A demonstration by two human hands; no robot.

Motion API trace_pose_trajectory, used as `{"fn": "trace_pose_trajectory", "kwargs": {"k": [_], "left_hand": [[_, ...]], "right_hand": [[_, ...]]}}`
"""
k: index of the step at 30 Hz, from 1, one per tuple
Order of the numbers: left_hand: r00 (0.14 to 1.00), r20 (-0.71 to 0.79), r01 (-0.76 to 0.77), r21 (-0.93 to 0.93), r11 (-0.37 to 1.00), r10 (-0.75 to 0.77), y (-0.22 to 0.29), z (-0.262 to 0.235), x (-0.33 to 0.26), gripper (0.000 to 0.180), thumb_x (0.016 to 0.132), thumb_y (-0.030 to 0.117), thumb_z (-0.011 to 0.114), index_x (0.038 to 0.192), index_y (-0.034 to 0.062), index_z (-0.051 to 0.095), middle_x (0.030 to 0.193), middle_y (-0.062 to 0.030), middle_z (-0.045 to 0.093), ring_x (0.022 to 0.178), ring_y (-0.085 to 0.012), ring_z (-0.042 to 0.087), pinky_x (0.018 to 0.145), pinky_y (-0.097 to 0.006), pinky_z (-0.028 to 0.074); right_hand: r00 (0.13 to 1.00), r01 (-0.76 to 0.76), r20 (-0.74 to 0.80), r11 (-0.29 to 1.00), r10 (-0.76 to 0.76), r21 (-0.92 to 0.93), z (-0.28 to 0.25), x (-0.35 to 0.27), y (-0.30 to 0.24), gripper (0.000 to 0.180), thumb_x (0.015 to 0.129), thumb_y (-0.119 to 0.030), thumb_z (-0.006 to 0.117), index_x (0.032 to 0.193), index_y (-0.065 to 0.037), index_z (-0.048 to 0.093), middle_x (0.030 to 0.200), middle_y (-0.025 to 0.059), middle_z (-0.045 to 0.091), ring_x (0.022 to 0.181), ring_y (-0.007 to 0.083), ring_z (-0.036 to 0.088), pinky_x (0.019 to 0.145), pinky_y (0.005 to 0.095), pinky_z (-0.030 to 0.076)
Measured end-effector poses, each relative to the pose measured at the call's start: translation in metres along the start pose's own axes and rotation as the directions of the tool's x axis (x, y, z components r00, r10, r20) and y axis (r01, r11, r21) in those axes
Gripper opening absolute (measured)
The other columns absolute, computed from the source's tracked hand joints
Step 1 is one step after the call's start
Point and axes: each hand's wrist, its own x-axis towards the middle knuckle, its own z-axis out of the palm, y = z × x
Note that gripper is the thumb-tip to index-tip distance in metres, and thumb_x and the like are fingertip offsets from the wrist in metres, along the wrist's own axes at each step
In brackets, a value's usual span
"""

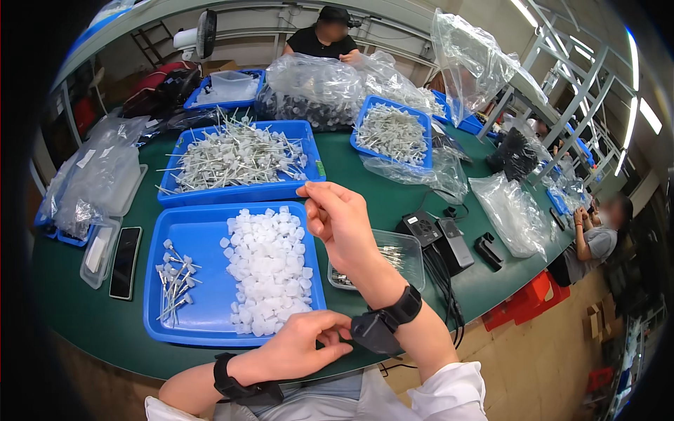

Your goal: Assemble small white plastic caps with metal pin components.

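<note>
My right hand is raised over the right rim of the near blue tray. Its thumb and index finger are pinched together; whatever is between them, if anything, is too small to make out. Lower down, my left hand hovers at the tray's front right corner, fingers curled and thumb apart, holding nothing visible. Its index fingertip is close to the black device strapped on my right wrist; I cannot tell if they touch. White translucent plastic caps fill the tray's right half. Several metal pins with white heads lie at its left.
Behind, a blue tray is heaped with pins, with a smaller blue basket of them to its right. A clear box of metal parts stands beside my right forearm, near black devices with cables. A phone lies left. A person sits opposite.
</note>
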Motion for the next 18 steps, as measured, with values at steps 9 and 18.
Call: {"fn": "trace_pose_trajectory", "kwargs": {"k": [9, 18], "left_hand": [[0.922, 0.25, 0.388, -0.62, 0.682, -0.297, -0.013, 0.046, -0.014, 0.041, 0.077, 0.001, 0.069, 0.112, -0.0082, 0.049, 0.104, -0.0095, 0.061, 0.097, -0.0111, 0.058, 0.087, -0.024, 0.05], [0.977, -0.036, 0.142, -0.62, 0.772, -0.209, 0.02, -0.03, -0.042, 0.02, 0.087, 0.006, 0.058, 0.104, -0.0034, 0.056, 0.086, -0.0075, 0.062, 0.078, -0.0137, 0.059, 0.071, -0.027, 0.05]], "right_hand": [[0.577, 0.769, 0.551, 0.175, -0.602, -0.615, 0.023, -0.058, -0.005, 0.007, 0.079, -0.002, 0.062, 0.085, 0.001, 0.062, 0.058, 0.0027, 0.054, 0.044, 0.0089, 0.049, 0.039, 0.023, 0.034], [0.781, 0.588, 0.508, 0.156, -0.362, -0.794, -0.01, -0.096, -0.009, 0.018, 0.072, -0.005, 0.068, 0.088, -0.002, 0.061, 0.065, 0.0054, 0.058, 0.048, 0.0158, 0.054, 0.041, 0.0259, 0.039]]}}
